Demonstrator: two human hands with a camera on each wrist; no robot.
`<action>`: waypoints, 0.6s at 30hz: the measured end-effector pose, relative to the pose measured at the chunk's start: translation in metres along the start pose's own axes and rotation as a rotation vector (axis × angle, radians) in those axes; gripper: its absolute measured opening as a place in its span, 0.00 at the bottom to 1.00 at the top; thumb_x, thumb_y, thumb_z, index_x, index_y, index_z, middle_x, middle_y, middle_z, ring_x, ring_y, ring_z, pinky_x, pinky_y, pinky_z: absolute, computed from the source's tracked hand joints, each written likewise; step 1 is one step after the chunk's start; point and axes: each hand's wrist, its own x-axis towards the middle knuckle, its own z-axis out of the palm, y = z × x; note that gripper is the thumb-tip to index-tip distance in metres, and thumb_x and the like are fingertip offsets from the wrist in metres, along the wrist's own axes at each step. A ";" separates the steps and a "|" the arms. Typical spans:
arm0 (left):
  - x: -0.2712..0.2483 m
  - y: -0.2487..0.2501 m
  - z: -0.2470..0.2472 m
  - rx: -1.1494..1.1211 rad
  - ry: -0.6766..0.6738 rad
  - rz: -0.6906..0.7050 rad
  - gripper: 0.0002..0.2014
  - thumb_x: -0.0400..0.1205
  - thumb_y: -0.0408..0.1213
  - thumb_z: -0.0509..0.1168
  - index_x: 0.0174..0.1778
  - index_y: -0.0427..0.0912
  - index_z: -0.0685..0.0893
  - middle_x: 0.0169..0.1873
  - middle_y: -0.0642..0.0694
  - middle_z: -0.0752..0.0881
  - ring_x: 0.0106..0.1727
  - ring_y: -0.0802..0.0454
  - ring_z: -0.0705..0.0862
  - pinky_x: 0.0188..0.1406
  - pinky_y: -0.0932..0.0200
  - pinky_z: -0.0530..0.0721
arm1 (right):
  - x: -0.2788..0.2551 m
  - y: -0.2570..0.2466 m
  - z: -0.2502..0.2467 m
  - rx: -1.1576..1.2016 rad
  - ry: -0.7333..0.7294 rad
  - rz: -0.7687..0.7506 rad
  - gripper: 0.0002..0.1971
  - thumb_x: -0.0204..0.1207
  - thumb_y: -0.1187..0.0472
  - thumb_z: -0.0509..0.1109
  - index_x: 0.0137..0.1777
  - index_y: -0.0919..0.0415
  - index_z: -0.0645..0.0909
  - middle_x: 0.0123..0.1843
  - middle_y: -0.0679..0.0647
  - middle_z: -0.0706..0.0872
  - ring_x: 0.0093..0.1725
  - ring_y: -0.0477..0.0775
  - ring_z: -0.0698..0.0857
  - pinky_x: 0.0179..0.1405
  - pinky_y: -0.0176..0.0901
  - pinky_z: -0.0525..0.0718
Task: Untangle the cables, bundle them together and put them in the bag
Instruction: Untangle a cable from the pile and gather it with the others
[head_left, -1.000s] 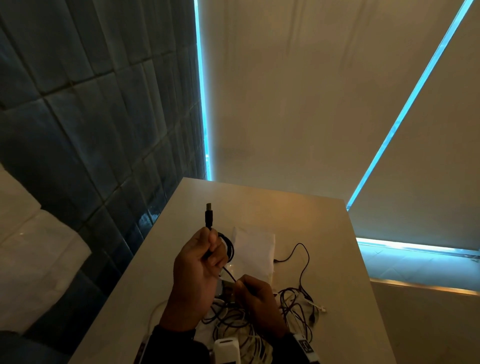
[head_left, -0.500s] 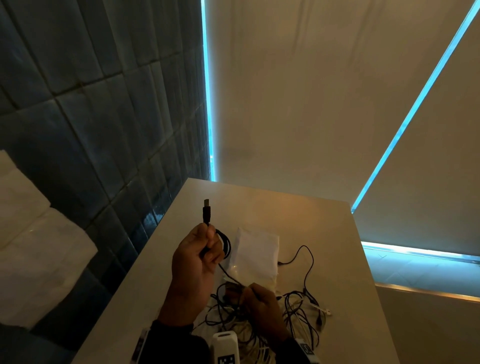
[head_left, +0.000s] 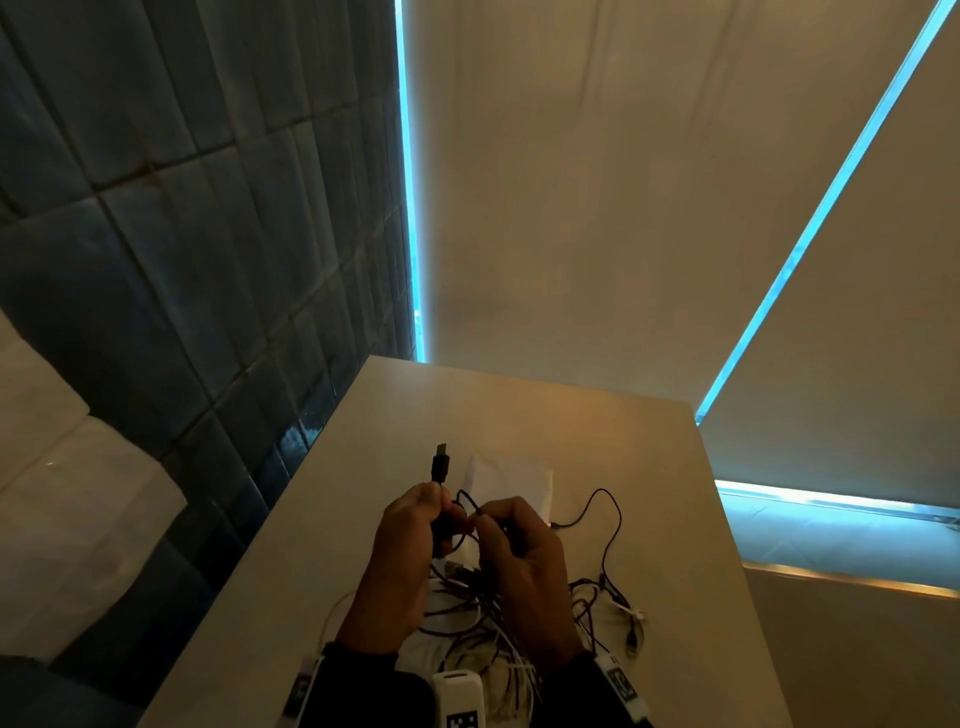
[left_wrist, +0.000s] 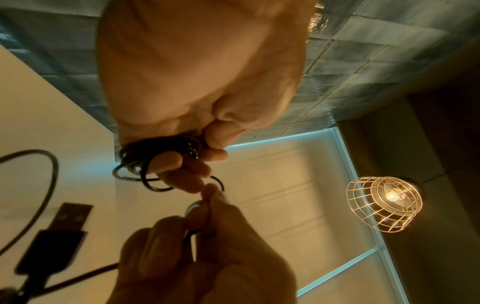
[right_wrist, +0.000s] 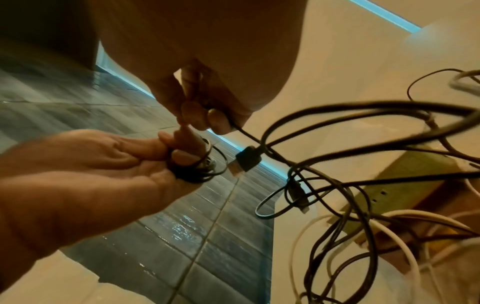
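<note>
Above the table's near edge, left hand gripping coiled black cable (plug up), right hand pinching its strand.

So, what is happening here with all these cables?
A person is winding a black cable into a small coil. The left hand grips the coil, with the USB plug sticking up above the fingers. The right hand pinches the loose run of the same cable beside it. A tangle of black and white cables lies on the table under the hands. The white bag lies just beyond them.
</note>
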 end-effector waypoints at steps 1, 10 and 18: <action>-0.001 0.002 0.000 -0.039 -0.002 -0.021 0.16 0.88 0.35 0.51 0.36 0.36 0.75 0.33 0.39 0.80 0.34 0.45 0.75 0.34 0.54 0.73 | 0.000 0.001 0.000 -0.011 -0.018 -0.010 0.06 0.82 0.66 0.65 0.44 0.63 0.81 0.30 0.50 0.78 0.28 0.46 0.72 0.27 0.39 0.72; -0.009 0.014 -0.001 -0.575 -0.137 -0.009 0.14 0.87 0.35 0.50 0.36 0.38 0.73 0.28 0.44 0.78 0.30 0.48 0.79 0.36 0.55 0.80 | -0.007 0.024 -0.005 0.000 -0.162 0.113 0.12 0.77 0.52 0.69 0.38 0.58 0.83 0.32 0.59 0.80 0.34 0.53 0.77 0.37 0.50 0.76; -0.013 0.022 -0.001 -0.534 -0.162 0.083 0.16 0.87 0.33 0.49 0.33 0.40 0.71 0.25 0.49 0.71 0.21 0.57 0.66 0.22 0.64 0.70 | -0.014 0.050 -0.011 -0.018 -0.182 0.165 0.18 0.77 0.48 0.66 0.34 0.63 0.77 0.27 0.47 0.75 0.28 0.42 0.74 0.32 0.32 0.76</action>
